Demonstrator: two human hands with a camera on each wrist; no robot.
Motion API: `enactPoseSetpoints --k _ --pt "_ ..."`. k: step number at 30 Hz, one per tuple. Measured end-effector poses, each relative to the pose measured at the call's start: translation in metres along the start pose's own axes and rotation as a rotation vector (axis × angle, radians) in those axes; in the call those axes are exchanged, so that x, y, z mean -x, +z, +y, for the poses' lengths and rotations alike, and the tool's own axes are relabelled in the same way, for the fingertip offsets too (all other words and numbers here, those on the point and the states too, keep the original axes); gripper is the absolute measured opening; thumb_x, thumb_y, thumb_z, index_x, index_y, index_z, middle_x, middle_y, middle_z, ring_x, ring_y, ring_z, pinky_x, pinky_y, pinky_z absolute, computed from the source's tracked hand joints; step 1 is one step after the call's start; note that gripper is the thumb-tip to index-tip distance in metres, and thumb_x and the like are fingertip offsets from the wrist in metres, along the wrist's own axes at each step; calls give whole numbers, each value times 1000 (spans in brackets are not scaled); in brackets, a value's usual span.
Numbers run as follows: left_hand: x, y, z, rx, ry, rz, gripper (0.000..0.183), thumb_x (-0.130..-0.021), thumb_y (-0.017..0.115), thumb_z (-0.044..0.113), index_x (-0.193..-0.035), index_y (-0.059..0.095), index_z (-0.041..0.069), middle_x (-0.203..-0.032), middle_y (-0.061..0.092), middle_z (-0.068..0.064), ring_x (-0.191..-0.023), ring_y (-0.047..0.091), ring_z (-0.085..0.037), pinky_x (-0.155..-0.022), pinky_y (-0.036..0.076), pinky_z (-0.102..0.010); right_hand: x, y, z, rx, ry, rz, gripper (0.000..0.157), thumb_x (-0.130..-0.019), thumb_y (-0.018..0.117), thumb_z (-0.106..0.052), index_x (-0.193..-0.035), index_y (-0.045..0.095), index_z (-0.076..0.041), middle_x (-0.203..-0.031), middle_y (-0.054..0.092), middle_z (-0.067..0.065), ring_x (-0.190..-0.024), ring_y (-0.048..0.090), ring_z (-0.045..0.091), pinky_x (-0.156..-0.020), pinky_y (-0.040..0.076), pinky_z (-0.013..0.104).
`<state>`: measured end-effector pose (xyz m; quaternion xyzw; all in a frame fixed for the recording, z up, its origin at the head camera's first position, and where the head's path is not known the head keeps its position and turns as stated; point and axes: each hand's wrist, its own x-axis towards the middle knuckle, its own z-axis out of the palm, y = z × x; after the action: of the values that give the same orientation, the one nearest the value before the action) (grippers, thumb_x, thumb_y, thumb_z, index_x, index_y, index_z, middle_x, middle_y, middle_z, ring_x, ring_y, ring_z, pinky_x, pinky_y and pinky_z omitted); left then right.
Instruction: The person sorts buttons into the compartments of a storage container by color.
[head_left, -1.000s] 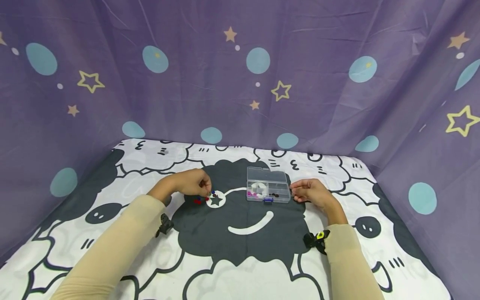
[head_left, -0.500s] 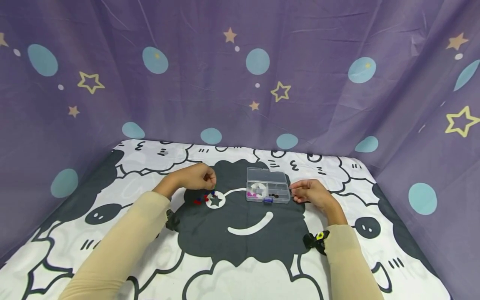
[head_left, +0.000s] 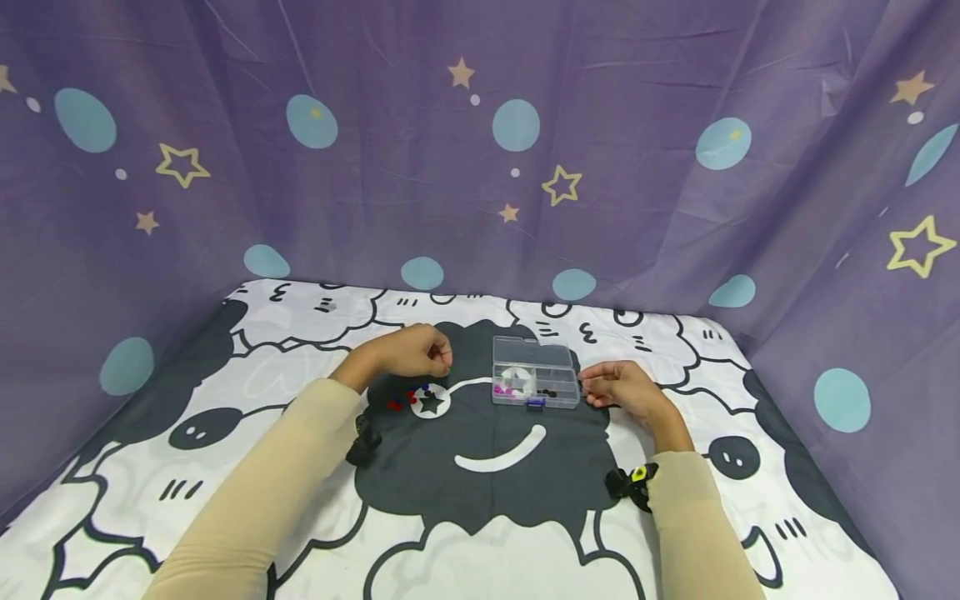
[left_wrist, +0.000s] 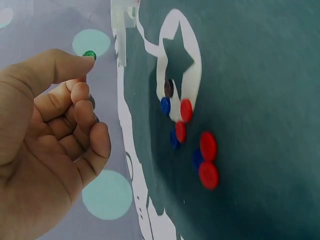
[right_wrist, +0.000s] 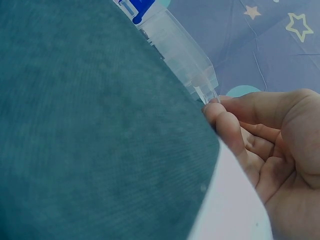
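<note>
In the left wrist view, a green button (left_wrist: 89, 54) is pinched between thumb and forefinger of my left hand (left_wrist: 55, 125). That hand hovers above the dark cloth, left of the clear plastic box (head_left: 557, 377). My right hand (head_left: 622, 387) holds the box's right end between thumb and fingertips, as the right wrist view shows. The box's lid (head_left: 531, 350) is raised at the back. Pink buttons (head_left: 503, 390) lie in its left compartment, and dark buttons (head_left: 550, 393) in a right one. Below the left hand lie several red buttons (left_wrist: 208, 146), blue buttons (left_wrist: 165, 105) and a dark brown button (left_wrist: 169, 88).
A black-and-white cartoon cloth (head_left: 480, 442) covers the table. A purple curtain (head_left: 420, 183) with stars and dots hangs behind and on both sides. The box has a blue latch (head_left: 536, 403) on its front.
My left hand has lifted from the loose buttons with the green button and moved right toward the box. The right hand and the box stay in place.
</note>
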<state>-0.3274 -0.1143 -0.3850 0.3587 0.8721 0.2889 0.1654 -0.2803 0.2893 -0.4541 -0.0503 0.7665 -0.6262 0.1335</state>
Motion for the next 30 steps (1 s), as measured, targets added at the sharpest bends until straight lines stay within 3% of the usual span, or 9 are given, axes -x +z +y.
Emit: enactPoseSetpoints --k 12,24,30 --pt "-20 8 16 -23 43 0 4 -93 69 8 -90 71 6 -78 64 -1 -66 52 -12 -66 48 -29 -3 -1 2 -2 11 13 28 -97 60 5 -121 60 19 -88 70 4 -70 67 9 -65 58 24" --pt "-40 16 25 -83 60 4 4 -93 69 13 -90 71 12 -78 63 3 -67 52 -11 -69 46 -29 -1 -1 1 4 12 15 29 -97 59 6 -123 59 19 -88 70 4 -70 67 8 -66 58 24" --pt "-45 22 28 -40 71 9 6 -95 67 11 -91 71 10 -78 62 1 -65 49 -11 -68 45 -29 0 -1 0 9 14 13 29 -97 58 6 -123 59 19 -89 70 4 -71 67 9 -67 58 24"
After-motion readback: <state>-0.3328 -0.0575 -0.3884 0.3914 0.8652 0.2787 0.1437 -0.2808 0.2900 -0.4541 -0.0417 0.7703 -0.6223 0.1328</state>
